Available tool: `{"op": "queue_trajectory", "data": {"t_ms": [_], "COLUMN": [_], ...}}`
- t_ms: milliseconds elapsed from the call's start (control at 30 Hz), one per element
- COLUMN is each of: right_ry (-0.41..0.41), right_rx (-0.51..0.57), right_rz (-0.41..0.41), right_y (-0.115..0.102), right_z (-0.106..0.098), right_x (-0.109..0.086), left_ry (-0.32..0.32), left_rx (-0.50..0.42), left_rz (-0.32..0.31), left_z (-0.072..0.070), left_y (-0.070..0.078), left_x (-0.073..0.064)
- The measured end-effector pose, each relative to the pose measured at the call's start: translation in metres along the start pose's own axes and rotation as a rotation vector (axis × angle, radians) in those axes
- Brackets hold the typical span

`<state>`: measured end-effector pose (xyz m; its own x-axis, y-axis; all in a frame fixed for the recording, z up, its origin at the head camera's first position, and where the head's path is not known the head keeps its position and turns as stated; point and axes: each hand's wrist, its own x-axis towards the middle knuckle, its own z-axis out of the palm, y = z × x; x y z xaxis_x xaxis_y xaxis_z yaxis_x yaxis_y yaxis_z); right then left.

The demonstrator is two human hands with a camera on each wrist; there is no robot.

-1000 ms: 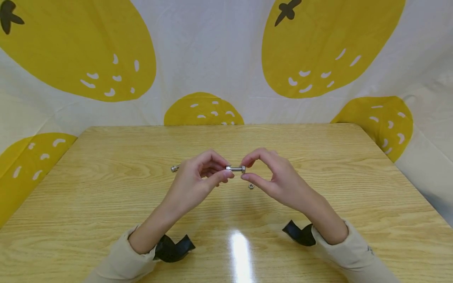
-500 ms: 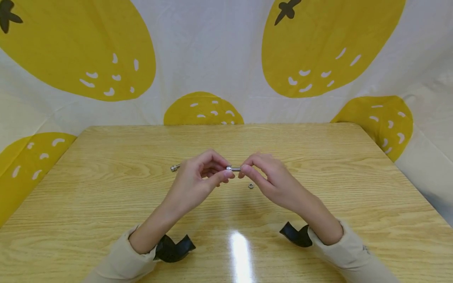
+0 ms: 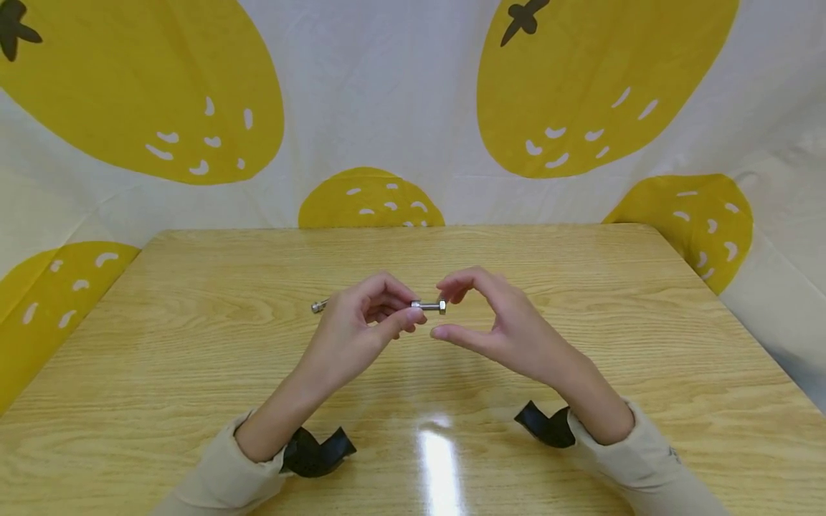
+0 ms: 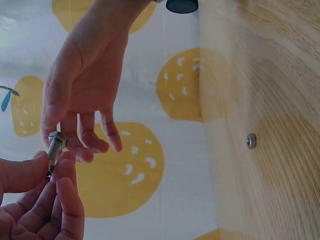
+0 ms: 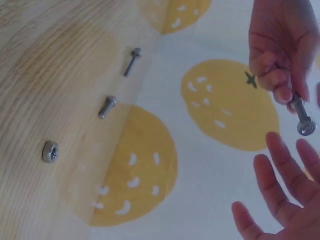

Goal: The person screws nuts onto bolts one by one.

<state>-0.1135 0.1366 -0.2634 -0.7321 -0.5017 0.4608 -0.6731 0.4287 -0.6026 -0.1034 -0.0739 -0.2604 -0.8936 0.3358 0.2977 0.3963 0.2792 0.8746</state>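
My left hand (image 3: 361, 322) pinches a silver metal bolt (image 3: 431, 306) between thumb and fingertips, level above the table. A hexagonal piece sits at the bolt's right end, which sticks out free of the left fingers. Around that end, my right hand (image 3: 503, 319) has its thumb and index finger spread apart, the index tip close by the hexagon. In the left wrist view the bolt (image 4: 54, 147) points up from the left fingers toward the right hand. The right wrist view shows the right fingers loosely extended below the bolt's end.
On the wooden table (image 3: 226, 358) lies a loose nut (image 5: 50, 151), covered by the right hand in the head view. Two more bolts lie beyond it, one longer bolt (image 5: 131, 61) and one shorter bolt (image 5: 107, 107). A fruit-patterned cloth (image 3: 381, 107) hangs behind the table.
The right fingers closed over the bolt's hexagonal end half a second ago and have now spread apart off it. The left hand has stayed in place with the bolt.
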Motion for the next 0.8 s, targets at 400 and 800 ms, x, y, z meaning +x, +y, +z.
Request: {"op": "queue_trajectory", "data": {"t_ms": [400,800], "right_ry": [0.086,0.040], "right_rx": [-0.045,-0.056], "right_rz": [-0.163,-0.080], "right_y": [0.006,0.004], "right_z": [0.004,0.011], "right_x": [0.000,0.002], "left_ry": [-0.002,0.001], "left_rx": [0.007,-0.014], "left_rz": [0.000,0.005], "left_z": [-0.001,0.000], "left_y": [0.000,0.000], "left_x": [0.001,0.000]}}
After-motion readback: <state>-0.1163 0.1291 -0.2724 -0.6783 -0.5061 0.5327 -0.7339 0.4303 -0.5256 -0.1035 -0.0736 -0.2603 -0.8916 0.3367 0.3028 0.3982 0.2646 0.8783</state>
